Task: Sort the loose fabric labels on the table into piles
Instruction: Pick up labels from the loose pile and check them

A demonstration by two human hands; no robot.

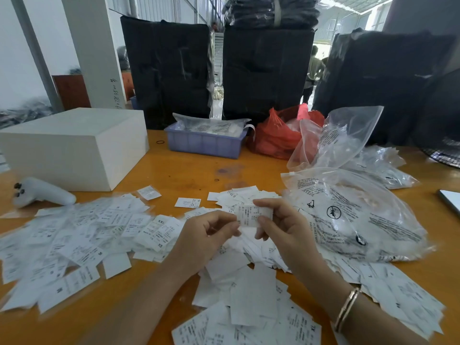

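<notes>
Both hands hold one white printed fabric label above the middle of the orange table. My left hand pinches its left edge with curled fingers. My right hand grips its right side between thumb and fingers. A wide spread of loose labels covers the table to the left. More labels lie heaped under and in front of my hands, and a small pile sits just beyond them. One single label lies apart.
A white box and a white controller sit at the left. A blue tray, a red bag and clear plastic bags stand behind and to the right. Black wrapped bales rise behind the table.
</notes>
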